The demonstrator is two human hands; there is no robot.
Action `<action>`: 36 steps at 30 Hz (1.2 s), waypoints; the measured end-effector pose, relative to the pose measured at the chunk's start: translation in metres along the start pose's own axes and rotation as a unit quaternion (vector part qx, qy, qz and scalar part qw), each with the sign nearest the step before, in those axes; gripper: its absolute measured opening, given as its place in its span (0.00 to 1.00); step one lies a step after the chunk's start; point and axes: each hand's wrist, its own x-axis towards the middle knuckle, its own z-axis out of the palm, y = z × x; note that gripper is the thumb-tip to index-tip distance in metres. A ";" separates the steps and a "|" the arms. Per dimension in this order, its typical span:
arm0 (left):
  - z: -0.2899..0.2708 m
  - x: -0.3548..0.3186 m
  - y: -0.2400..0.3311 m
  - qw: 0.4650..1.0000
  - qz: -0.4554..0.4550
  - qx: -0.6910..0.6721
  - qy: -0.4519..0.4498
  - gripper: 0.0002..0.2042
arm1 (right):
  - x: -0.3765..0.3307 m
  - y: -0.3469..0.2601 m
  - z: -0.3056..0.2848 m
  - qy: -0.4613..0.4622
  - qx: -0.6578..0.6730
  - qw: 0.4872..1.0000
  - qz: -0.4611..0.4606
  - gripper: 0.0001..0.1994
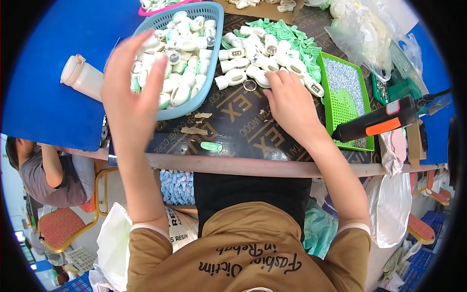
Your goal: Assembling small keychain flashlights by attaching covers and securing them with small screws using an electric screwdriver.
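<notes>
My left hand [129,90] is raised over the near left side of a blue plastic basket [212,63]. Its thumb and fingers are spread with nothing seen between them, and motion blurs it a little. White and pale green plastic pieces [182,92], some with metal rings, fill that basket. My right hand [292,100] reaches into a heap of white plastic casings [253,48] on the table, its fingers curled onto one white casing [259,77]. A metal ring [249,85] lies beside that casing. The fingers partly cover the piece.
Green plastic parts [292,36] lie behind the white heap. A black and orange power screwdriver [379,121] rests across a green tray [370,131] of small metal bits. One green piece [211,146] lies near the table edge. A cloudy jar [80,78] stands left; a person [51,168] sits beyond.
</notes>
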 end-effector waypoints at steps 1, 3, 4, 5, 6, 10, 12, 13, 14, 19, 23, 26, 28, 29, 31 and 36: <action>0.000 -0.014 0.014 0.997 -0.018 -0.070 -0.001 0.14 | 0.008 -0.002 0.003 -0.026 -0.043 0.999 -0.002 0.14; -0.002 -0.038 0.053 0.969 -0.132 -0.172 -0.119 0.11 | 0.017 0.004 0.016 -0.034 -0.145 0.988 -0.032 0.10; 0.003 -0.050 0.054 0.964 -0.063 -0.211 -0.150 0.09 | 0.021 0.003 0.019 -0.035 -0.141 0.989 -0.038 0.10; 0.013 -0.060 0.059 0.955 -0.043 -0.237 -0.172 0.08 | 0.023 0.006 0.021 -0.037 -0.111 0.993 -0.017 0.10; 0.021 -0.072 0.065 0.929 -0.092 -0.290 -0.211 0.08 | 0.024 0.008 0.021 -0.040 -0.080 0.996 0.004 0.10; 0.048 -0.107 0.075 0.757 -0.332 -0.499 -0.260 0.23 | 0.005 0.000 -0.002 0.010 0.173 0.976 0.132 0.20; 0.058 -0.115 0.079 0.717 -0.368 -0.556 -0.205 0.25 | -0.013 -0.022 -0.024 -0.029 0.300 0.933 0.197 0.21; 0.064 -0.117 0.081 0.668 -0.392 -0.613 -0.158 0.28 | -0.026 -0.030 -0.027 -0.025 0.352 0.912 0.206 0.22; 0.068 -0.119 0.080 0.635 -0.371 -0.656 -0.167 0.29 | -0.034 -0.042 -0.034 -0.037 0.382 0.898 0.217 0.22; 0.065 -0.126 0.092 0.604 -0.425 -0.663 -0.123 0.18 | -0.069 -0.071 -0.027 -0.037 0.521 0.837 0.161 0.21; 0.045 -0.122 0.082 0.672 -0.413 -0.612 -0.052 0.25 | -0.051 -0.035 -0.034 -0.069 0.244 0.961 0.111 0.13; 0.032 -0.109 0.076 0.686 -0.357 -0.633 0.008 0.27 | -0.029 -0.007 -0.010 0.027 0.082 0.995 0.054 0.12; 0.022 -0.103 0.072 0.651 -0.342 -0.678 -0.017 0.27 | -0.018 0.007 0.000 -0.009 0.044 0.998 0.049 0.12; 0.020 -0.103 0.067 0.659 -0.354 -0.662 -0.053 0.28 | -0.014 0.012 0.005 -0.047 0.008 0.998 0.038 0.12; 0.024 -0.099 0.072 0.735 -0.333 -0.580 -0.114 0.27 | -0.012 0.014 0.007 -0.068 0.024 0.996 0.056 0.09; 0.045 -0.100 0.078 0.856 -0.201 -0.281 -0.385 0.15 | -0.040 0.016 -0.014 0.030 0.385 0.901 0.199 0.03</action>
